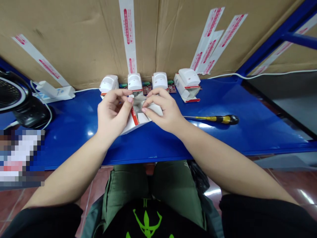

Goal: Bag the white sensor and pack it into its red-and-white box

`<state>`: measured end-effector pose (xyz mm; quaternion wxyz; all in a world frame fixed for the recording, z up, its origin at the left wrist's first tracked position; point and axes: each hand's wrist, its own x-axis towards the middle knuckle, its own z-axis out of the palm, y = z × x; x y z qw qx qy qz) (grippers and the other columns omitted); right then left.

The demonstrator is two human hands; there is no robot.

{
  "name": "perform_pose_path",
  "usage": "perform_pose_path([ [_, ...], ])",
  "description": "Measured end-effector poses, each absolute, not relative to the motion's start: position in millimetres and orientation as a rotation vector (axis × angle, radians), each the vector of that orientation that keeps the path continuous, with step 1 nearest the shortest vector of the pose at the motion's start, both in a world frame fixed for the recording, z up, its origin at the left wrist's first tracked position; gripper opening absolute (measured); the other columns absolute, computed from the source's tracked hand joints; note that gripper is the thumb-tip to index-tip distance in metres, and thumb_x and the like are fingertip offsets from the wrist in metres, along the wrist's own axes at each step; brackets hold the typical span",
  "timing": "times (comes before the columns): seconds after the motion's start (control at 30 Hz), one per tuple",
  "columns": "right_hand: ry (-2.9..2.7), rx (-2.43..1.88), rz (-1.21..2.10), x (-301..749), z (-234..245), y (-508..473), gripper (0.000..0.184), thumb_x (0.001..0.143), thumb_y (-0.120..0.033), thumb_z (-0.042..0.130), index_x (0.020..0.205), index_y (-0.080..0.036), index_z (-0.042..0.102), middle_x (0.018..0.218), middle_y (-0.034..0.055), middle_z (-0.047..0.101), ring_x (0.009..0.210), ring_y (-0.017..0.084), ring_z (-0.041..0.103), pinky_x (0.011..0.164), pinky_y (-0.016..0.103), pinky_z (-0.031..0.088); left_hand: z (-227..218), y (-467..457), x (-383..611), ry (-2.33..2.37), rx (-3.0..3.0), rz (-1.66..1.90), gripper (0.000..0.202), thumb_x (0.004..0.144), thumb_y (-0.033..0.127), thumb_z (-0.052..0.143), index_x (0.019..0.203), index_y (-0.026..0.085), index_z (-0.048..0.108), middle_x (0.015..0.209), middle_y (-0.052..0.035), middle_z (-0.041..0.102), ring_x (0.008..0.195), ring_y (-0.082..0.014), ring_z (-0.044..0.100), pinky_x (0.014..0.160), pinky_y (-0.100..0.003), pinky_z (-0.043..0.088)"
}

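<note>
Black shirt front (148,219); left hand (112,114) and right hand (164,110), fingers curled, pinch light, flimsy white-red carton (130,127), best held by its edges.

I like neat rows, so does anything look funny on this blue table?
Yes: the white motion sensor at the right end sits up on an open carton, tilted, while the other three white sensors stand lower in a row.

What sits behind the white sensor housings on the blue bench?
Red circuit boards with green parts show between the housings, against a taped cardboard wall; anything directly behind each housing is covered by it.
</note>
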<state>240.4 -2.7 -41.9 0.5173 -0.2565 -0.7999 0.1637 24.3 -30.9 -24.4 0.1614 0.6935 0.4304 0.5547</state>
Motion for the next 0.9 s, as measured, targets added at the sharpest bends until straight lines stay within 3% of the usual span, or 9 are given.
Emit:
perform_pose_path([
  [0.1,-1.864,-0.679,0.533,240,-42,-3,0.011,0.097,-0.028,0.073,0.103,-0.025,0.065,0.106,0.0051,0.067,0.106,0.026,0.069,0.105,0.049,0.061,-22,-32,21,1.135,2.144,1.425,0.048,0.094,0.057,0.086,0.130,0.027,0.074,0.132,-0.0129,0.077,0.120,-0.0296,0.078,0.107,-0.046,0.068],
  [0.2,-1.762,-0.731,0.689,238,-45,-5,0.026,0.095,-0.028,0.074,0.113,-0.027,0.055,0.112,0.0044,0.066,0.103,0.023,0.071,0.093,0.042,0.065,-18,-33,18,1.057,2.415,1.250,0.057,0.084,0.053,0.093,0.131,0.026,0.075,0.139,-0.0125,0.078,0.133,-0.0347,0.075,0.122,-0.054,0.060],
  [0.3,-1.684,-0.657,0.730,236,-49,-5,0.035,0.095,-0.031,0.076,0.119,-0.028,0.050,0.127,0.0075,0.068,0.116,0.024,0.072,0.097,0.041,0.066,-15,-34,17,1.058,2.531,1.227,0.040,0.089,0.047,0.089,0.119,0.026,0.075,0.133,-0.0098,0.082,0.128,-0.0321,0.078,0.122,-0.053,0.059],
  [0.4,-1.745,-0.590,0.755,238,-49,-5,0.033,0.098,-0.039,0.076,0.121,-0.027,0.055,0.142,0.0129,0.070,0.132,0.027,0.071,0.102,0.043,0.066,-18,-32,19,1.106,2.515,1.266,0.035,0.086,0.041,0.090,0.112,0.026,0.072,0.130,-0.0090,0.081,0.126,-0.0315,0.077,0.121,-0.053,0.059],
  [0.5,-1.896,-0.527,0.703,242,-45,-4,0.037,0.097,-0.045,0.079,0.125,-0.025,0.067,0.151,0.0158,0.069,0.135,0.032,0.070,0.102,0.047,0.066,-24,-28,22,1.101,2.357,1.281,0.046,0.080,0.036,0.091,0.115,0.028,0.062,0.129,-0.0097,0.077,0.125,-0.0300,0.077,0.113,-0.048,0.064],
  [0.6,-1.992,-0.507,0.640,247,-42,-4,0.034,0.097,-0.045,0.080,0.124,-0.024,0.074,0.147,0.0161,0.071,0.121,0.030,0.074,0.095,0.048,0.068,-30,-25,24,1.059,2.182,1.277,0.065,0.074,0.037,0.096,0.121,0.030,0.052,0.133,-0.0099,0.072,0.124,-0.0286,0.077,0.106,-0.043,0.068],
  [0.73,-2.018,-0.493,0.618,250,-42,-1,0.027,0.099,-0.041,0.078,0.120,-0.024,0.076,0.139,0.0144,0.071,0.119,0.028,0.073,0.092,0.046,0.069,-33,-25,24,1.042,2.159,1.273,0.069,0.073,0.035,0.097,0.125,0.031,0.051,0.134,-0.0101,0.071,0.125,-0.0298,0.077,0.111,-0.045,0.067],
  [0.9,-2.059,-0.409,0.628,254,-46,6,0.038,0.099,-0.053,0.086,0.124,-0.025,0.082,0.148,0.0157,0.068,0.141,0.033,0.068,0.118,0.058,0.060,-35,-24,20,0.990,2.206,1.287,0.068,0.074,0.041,0.097,0.125,0.030,0.053,0.133,-0.0102,0.071,0.126,-0.0299,0.077,0.111,-0.044,0.067],
])
